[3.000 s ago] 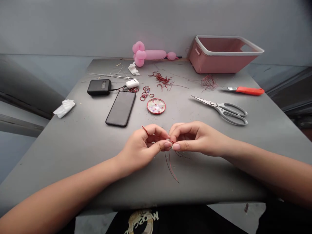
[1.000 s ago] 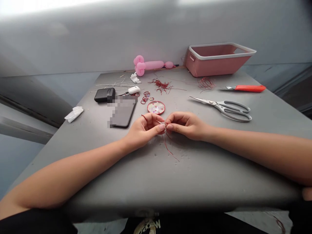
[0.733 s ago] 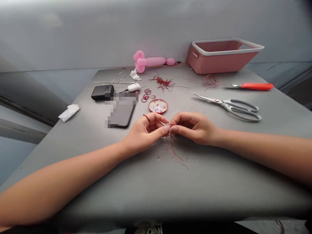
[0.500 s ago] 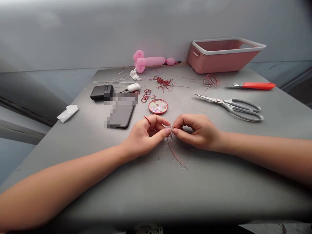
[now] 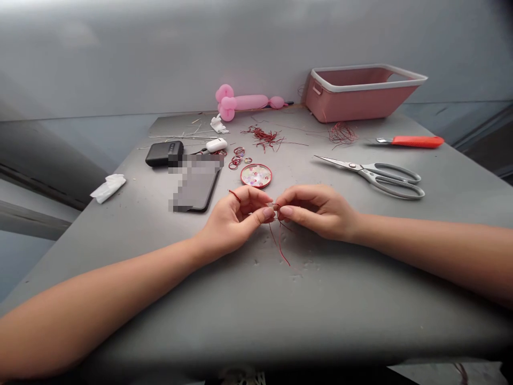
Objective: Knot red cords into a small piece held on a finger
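Note:
Over the middle of the table, my left hand (image 5: 236,216) and my right hand (image 5: 320,211) meet with thumb and forefinger pinched. Between their fingertips is dark red cord (image 5: 284,255), its loose ends hanging down toward me. A small pale piece shows at the left fingertips, too small to make out, perhaps a bead. A red cord ring (image 5: 234,195) circles a finger of my left hand. Just beyond my hands lies a round red-rimmed dish (image 5: 256,176) of pale and pinkish beads. Several small red cord rings (image 5: 236,159) rest behind it to the left.
Grey-handled scissors (image 5: 372,175) and a red-handled cutter (image 5: 417,141) lie to the right. Behind are cord scraps (image 5: 263,136), a cord tangle (image 5: 342,133), a pink balloon (image 5: 248,101) and a pink bin (image 5: 348,102). Leftward are a phone (image 5: 196,184), black case (image 5: 164,153) and tissue (image 5: 108,188).
My fingertips have drawn slightly apart, and the right fingers now curl around the cord differently. The hanging ends have swung left. The whole view has shifted a little.

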Tool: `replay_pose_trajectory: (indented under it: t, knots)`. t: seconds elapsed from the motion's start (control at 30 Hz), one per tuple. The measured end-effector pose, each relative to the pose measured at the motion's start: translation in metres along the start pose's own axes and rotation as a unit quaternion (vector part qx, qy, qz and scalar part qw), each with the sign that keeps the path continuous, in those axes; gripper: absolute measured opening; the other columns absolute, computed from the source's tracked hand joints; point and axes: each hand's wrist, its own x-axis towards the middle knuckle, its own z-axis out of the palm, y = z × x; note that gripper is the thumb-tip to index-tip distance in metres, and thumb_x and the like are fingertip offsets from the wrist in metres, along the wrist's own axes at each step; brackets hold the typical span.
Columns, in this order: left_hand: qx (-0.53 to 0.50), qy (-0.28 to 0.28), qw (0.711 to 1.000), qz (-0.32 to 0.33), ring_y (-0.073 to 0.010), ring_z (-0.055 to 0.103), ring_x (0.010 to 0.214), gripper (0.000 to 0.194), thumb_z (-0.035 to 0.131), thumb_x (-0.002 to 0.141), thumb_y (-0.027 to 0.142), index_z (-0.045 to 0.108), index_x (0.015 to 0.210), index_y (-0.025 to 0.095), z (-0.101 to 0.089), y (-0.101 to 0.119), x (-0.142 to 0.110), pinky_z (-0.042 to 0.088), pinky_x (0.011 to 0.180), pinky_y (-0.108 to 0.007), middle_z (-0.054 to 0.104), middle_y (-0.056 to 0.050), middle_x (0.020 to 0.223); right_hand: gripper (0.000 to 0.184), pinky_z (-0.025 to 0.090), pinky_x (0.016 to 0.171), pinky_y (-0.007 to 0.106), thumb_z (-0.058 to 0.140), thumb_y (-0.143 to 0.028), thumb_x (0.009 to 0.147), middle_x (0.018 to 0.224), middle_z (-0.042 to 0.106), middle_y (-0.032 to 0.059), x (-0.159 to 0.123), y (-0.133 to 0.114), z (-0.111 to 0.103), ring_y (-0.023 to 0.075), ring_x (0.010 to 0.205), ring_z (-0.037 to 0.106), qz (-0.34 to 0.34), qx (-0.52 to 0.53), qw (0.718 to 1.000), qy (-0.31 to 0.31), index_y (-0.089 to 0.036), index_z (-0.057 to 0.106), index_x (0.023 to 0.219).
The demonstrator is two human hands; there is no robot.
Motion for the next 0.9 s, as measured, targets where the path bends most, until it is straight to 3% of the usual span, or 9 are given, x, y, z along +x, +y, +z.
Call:
replay_pose_trajectory:
  t: [0.13, 0.43, 0.77, 0.9]
  knots:
    - [-0.040, -0.002, 0.999, -0.016, -0.0101, 0.065, 0.074, 0.024, 0.076, 0.077, 0.030, 0.060, 0.088, 0.016, -0.0004, 0.0038, -0.0001, 0.055, 0.076, -0.025, 0.065, 0.000, 0.082, 0.019, 0.043, 0.052, 0.023, 0.056, -0.033, 0.089, 0.074, 0.065, 0.0019, 0.0024, 0.0006, -0.0078, 0.0099, 0.060, 0.055, 0.035, 0.099, 0.993, -0.056, -0.016, 0.065, 0.091]
    - [-0.014, -0.006, 1.000, -0.017, -0.0109, 0.065, 0.076, 0.020, 0.073, 0.079, 0.029, 0.062, 0.089, 0.016, 0.0003, 0.0035, -0.0033, 0.055, 0.074, -0.024, 0.067, -0.002, 0.084, 0.021, 0.051, 0.062, 0.026, 0.066, -0.037, 0.083, 0.078, 0.071, 0.0047, 0.0035, 0.0044, -0.0099, 0.0136, 0.068, 0.061, 0.033, 0.064, 0.996, -0.059, -0.017, 0.072, 0.086]
    - [0.010, -0.026, 1.000, -0.012, -0.0120, 0.063, 0.082, 0.020, 0.072, 0.082, 0.030, 0.060, 0.090, 0.017, -0.0019, 0.0004, -0.0043, 0.052, 0.077, -0.024, 0.065, -0.002, 0.088, 0.015, 0.046, 0.057, 0.023, 0.068, -0.030, 0.079, 0.069, 0.065, 0.0022, 0.0051, 0.0028, -0.0080, 0.0103, 0.061, 0.055, 0.074, 0.129, 0.986, -0.071, -0.015, 0.068, 0.079]
    - [0.006, -0.084, 0.996, -0.009, -0.0107, 0.061, 0.084, 0.018, 0.069, 0.084, 0.030, 0.061, 0.095, 0.018, -0.0047, 0.0017, -0.0048, 0.050, 0.077, -0.023, 0.061, -0.001, 0.093, 0.013, 0.040, 0.051, 0.021, 0.067, -0.027, 0.078, 0.063, 0.059, -0.0003, 0.0045, 0.0012, -0.0084, 0.0084, 0.056, 0.048, 0.078, 0.110, 0.988, -0.078, -0.015, 0.064, 0.075]
